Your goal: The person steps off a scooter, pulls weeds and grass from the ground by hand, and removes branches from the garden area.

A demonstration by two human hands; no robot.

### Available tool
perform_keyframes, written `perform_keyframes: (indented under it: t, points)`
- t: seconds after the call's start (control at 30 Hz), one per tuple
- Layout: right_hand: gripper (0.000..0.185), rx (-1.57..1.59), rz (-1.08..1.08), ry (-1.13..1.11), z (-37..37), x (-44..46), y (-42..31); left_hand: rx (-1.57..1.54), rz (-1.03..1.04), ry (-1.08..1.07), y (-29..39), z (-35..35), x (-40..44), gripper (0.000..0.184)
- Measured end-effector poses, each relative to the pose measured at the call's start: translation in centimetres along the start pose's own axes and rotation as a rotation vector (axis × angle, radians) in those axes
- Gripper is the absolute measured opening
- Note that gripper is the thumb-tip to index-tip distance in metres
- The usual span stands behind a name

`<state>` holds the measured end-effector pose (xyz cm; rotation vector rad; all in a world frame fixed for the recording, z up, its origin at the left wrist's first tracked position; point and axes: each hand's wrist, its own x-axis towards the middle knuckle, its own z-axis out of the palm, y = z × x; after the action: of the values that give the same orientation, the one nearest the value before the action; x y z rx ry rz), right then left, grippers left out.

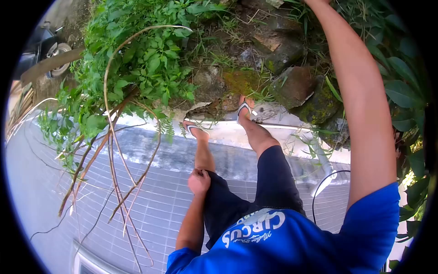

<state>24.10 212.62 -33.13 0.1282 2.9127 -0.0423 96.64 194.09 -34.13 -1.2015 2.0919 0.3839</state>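
My left hand [199,182] is closed beside the hem of my dark shorts [276,180], by the knee. Its fingers are curled, and I cannot make out what they hold, if anything. My right arm reaches far up and forward along the right side. Only the base of my right hand [318,1] shows at the top edge; its fingers are outside the picture. Near it are grass and dark rocks [294,86]. To the left, leafy green plants [150,59] hang with bare brown stems [112,150] spread below them.
My sandalled feet stand on a narrow pale ledge [223,128] beside a stony, weedy bank. Grey wall tiles [169,205] lie behind my legs. A white pipe [321,157] and a black cable [314,201] are at right, with broad dark leaves [404,91] beyond. A wheel [59,59] shows at upper left.
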Motion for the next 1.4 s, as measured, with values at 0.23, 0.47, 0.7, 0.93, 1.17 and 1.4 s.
perform_keyframes:
  t: [0.23,0.47,0.7,0.93,1.17,1.4]
  points:
    - [0.045,-0.181,-0.280,0.336,-1.1,-13.5,-1.5,-0.073,0.016,0.014,-0.6,0.1,0.2,0.026]
    - [0.084,-0.049,-0.556,-0.448,13.9,-25.4,-6.3,-0.107,-0.029,0.072,0.4,-0.6,1.2,0.027]
    - [0.078,0.047,-0.607,-0.491,30.1,-24.5,-14.2,-0.116,-0.006,0.117,-0.8,-0.1,-0.7,0.027]
    - [0.019,0.185,-0.783,-0.568,32.3,-21.4,-15.3,-0.146,-0.036,0.119,-0.6,-0.1,0.4,0.026]
    - [0.025,0.453,-0.806,-0.756,29.7,-24.2,-15.4,-0.125,-0.089,0.112,-0.3,-0.5,0.4,0.026]
    - [0.050,0.167,-0.724,-0.495,30.8,-25.5,-19.4,-0.114,-0.016,0.168,-0.3,-0.5,1.7,0.026]
